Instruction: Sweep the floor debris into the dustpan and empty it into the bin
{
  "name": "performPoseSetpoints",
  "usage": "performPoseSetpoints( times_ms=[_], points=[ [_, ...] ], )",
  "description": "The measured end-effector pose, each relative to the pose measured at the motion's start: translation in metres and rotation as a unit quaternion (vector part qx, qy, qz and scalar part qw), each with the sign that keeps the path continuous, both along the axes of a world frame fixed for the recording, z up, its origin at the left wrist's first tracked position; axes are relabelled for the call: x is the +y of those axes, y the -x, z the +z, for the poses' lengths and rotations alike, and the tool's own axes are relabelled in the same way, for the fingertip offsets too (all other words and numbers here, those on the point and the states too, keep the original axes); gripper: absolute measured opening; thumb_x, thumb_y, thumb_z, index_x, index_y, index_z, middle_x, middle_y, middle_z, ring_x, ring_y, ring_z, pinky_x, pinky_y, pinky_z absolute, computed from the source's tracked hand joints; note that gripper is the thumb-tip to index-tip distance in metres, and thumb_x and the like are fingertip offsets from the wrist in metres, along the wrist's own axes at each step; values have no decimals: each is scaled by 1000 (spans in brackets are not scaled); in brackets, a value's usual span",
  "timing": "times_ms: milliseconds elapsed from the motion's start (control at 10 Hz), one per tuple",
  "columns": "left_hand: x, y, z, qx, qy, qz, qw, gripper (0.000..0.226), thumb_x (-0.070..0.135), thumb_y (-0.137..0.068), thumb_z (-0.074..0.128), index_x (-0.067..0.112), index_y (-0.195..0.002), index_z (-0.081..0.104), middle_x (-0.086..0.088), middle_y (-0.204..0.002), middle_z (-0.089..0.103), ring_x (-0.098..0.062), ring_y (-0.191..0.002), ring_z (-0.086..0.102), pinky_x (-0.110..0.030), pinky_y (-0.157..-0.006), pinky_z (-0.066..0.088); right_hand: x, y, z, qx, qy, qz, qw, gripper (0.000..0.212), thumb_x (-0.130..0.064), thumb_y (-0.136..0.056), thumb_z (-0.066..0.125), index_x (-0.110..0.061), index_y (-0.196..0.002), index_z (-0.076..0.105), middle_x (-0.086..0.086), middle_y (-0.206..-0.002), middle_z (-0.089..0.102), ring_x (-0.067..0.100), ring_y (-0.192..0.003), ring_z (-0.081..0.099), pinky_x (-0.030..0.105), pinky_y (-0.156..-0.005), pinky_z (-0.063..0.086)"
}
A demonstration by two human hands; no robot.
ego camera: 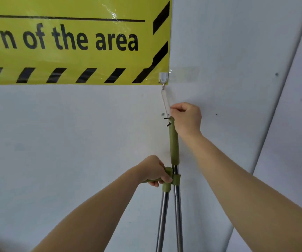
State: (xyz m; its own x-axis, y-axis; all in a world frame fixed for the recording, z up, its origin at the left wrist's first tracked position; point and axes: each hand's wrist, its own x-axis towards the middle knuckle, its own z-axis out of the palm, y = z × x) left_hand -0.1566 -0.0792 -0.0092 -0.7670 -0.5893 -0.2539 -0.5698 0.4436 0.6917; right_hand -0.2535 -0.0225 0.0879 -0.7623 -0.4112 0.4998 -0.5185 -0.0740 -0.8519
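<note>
Head view, the only view.

Count: one white wall hook (163, 78), one hanging loop (165, 100), two steel poles, two hands, one yellow hazard sign (73, 42) on the grey wall (55, 124).

The long pole (178, 215) ends in a green foam grip (174, 142) and hangs near vertical from the loop. By its length I judge it to be the broom handle. The short pole (162, 215) ends in a bent green handle (166, 179) clipped to the long pole. I judge it to be the dustpan's. Both heads are below frame, so this is unconfirmed. No debris, floor or bin is visible.

Right hand (186, 119): thumb and fingers pinch the loop's lower end, just above the foam grip's top.

Left hand (154, 170): fingers curled around the bent handle, gripping it.

Key relation: the hook lies straight above and slightly left of the right hand, in line with the pole's long axis, and the right hand is the nearer one. I judge the step to be unhooking. The loop must travel up along that axis to clear the hook while the left hand bears the weight.
</note>
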Motion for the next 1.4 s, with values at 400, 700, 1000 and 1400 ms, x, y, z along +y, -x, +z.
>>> performPoseSetpoints(
  times_ms=[400, 700, 1000, 1400],
  points=[
    [11, -22, -28, -35, 104, -23, 994, 15, 23, -80, 68, 11, -76, 61, -1, -71, 62, -14, -57, 58, -23, -55, 49, 40, -17, -19, -45, 2, 13, 999, 25, -3, -91, 53, -6, -109, 70, 3, -102, 69, 9, -90, 58, 16, -80, 44],
    [43, -33, -29, -133, 387, -23, 912, 15, 25, -91, 48, 15, -101, 53, -3, -101, 59, -22, -92, 56, -32, -81, 42, 66, -50, -37, -25, -17, 97, 995, 12, -19, -94, 55, -15, -98, 66, 2, -110, 65, 15, -105, 59, 26, -90, 50],
    [81, -54, -9, 139, 288, 150, 935, 32, 23, -95, 52, 19, -127, 56, 5, -126, 55, -15, -113, 52, -21, -85, 31, 81, -56, -63, -67, -18, 142, 987, 19, -26, -93, 55, -16, -107, 64, -3, -102, 64, 12, -97, 59, 19, -80, 47],
    [100, -111, 51, 514, 79, 202, 830, 25, 29, -94, 59, 20, -117, 63, 6, -107, 66, 1, -95, 61, -6, -77, 46, 95, -68, -44, -99, 84, 208, 970, 13, -25, -95, 56, -30, -84, 62, -14, -81, 62, 5, -80, 58, 23, -81, 48]
  ],
)
